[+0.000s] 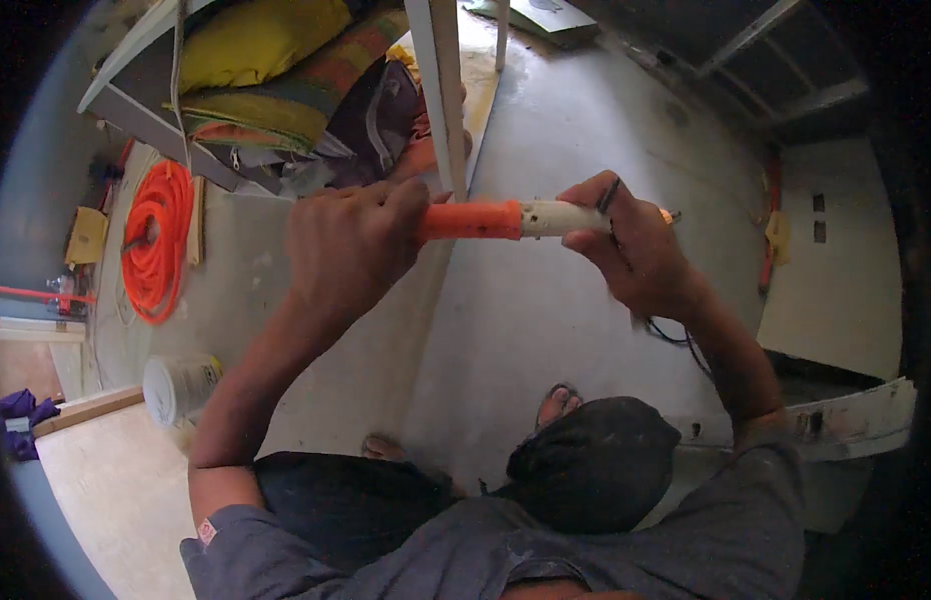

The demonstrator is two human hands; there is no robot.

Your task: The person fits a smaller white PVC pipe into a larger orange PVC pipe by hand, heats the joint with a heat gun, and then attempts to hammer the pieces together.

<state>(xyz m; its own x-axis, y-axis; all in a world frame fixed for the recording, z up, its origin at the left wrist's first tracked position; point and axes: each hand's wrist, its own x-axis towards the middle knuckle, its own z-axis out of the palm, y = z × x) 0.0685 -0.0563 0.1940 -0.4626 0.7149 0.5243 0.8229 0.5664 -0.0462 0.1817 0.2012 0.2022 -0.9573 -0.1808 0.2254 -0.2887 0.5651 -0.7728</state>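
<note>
I hold a short tube horizontally across my view, an orange length on the left joined to a whitish, holed sleeve. My left hand is closed round the orange length. My right hand grips the whitish sleeve, with thumb below and fingers above. A thin dark strand lies across the right fingers; I cannot make out what it is. A small orange and metal tip shows past that hand, and a dark cable hangs below it.
Coiled orange conduit and a white bucket are at left. A pale board lies lower left. A shelf of cushions and a white post stand ahead. A pale panel and long strip are at right.
</note>
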